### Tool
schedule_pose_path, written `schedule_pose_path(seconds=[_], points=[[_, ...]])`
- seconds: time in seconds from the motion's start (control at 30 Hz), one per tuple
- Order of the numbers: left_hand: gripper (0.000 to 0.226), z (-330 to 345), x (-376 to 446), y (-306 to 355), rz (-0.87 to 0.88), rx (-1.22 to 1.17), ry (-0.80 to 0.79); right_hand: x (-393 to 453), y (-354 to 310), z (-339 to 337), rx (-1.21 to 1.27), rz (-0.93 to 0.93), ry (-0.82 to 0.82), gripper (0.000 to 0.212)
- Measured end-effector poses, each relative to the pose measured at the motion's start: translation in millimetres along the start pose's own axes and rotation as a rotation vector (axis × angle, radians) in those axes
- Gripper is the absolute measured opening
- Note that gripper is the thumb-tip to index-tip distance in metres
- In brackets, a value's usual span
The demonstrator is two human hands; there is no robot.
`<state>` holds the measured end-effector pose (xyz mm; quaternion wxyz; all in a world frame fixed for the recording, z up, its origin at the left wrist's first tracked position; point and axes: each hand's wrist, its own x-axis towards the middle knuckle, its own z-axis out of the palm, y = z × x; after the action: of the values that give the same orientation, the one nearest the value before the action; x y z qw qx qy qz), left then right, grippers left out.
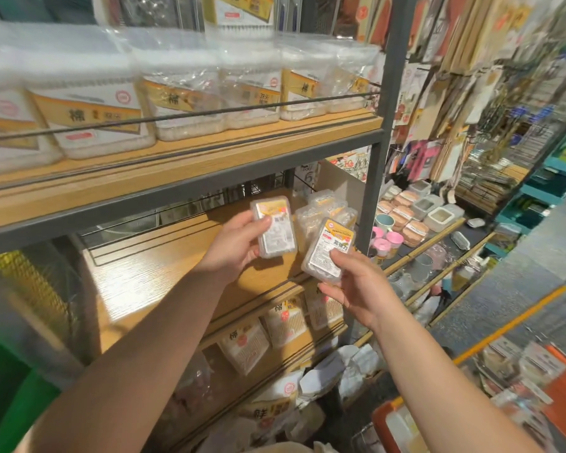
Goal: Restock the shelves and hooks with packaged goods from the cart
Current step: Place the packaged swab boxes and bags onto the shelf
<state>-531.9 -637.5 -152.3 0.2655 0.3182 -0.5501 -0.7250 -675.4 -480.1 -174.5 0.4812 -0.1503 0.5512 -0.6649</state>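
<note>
Above the middle wooden shelf (164, 273), the left hand (234, 246) gripped one clear labelled pack (274, 231). At four o'clock, the right hand (356, 289) held another pack (329, 249).

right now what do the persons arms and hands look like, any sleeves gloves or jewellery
Both arms are bare from the lower edge of the picture to the fingertips: no sleeves reach the forearms, and there are no gloves. The left hand and right hand show no rings, and no watch or bracelet sits on either wrist. The nails look short and unpainted. A bit of green clothing shows at the lower left, by the left arm.
</note>
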Motion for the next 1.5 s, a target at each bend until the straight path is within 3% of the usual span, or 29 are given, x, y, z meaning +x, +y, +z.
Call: schedule_pose_path(seconds=[0.17,0.3,0.43,0.67,0.8,0.9,0.97,1.1,1.13,1.23,1.37,1.5], points=[[0.027,-10,43,-1,-0.007,-0.064,0.194,-9,2,-24,0.037,-0.026,0.077,0.013],[0.024,8,89,0,-0.030,0.036,0.290,-14,5,-45,0.055,-0.033,0.145,0.008],[0.026,18,115,-16,-0.111,0.015,0.183,-19,6,-62,0.074,-0.039,0.214,0.007],[0.050,14,143,-37,0.012,0.079,-0.032,-18,4,-71,0.045,-0.017,0.267,0.002],[0.111,15,148,-43,-0.024,0.108,-0.105,-14,2,-66,0.018,-0.011,0.261,0.008],[0.121,14,149,-46,-0.039,0.105,-0.106,-11,0,-60,0.006,-0.005,0.234,0.013],[0.111,15,140,-41,-0.021,0.154,-0.063,-9,-1,-55,-0.010,-0.006,0.205,0.016],[0.035,20,124,-22,0.111,0.186,0.141,-2,-7,-40,-0.017,-0.023,0.140,0.017],[0.028,22,116,-15,0.152,0.222,0.133,0,-9,-35,-0.018,-0.025,0.127,0.015],[0.034,32,80,2,0.152,0.368,-0.019,8,-11,-20,-0.027,-0.022,0.081,0.014],[0.009,44,47,19,0.194,0.420,-0.228,12,-7,0,-0.064,-0.029,-0.015,0.014],[0.021,36,41,20,0.063,0.565,-0.323,11,0,13,-0.085,-0.029,-0.088,0.021]])
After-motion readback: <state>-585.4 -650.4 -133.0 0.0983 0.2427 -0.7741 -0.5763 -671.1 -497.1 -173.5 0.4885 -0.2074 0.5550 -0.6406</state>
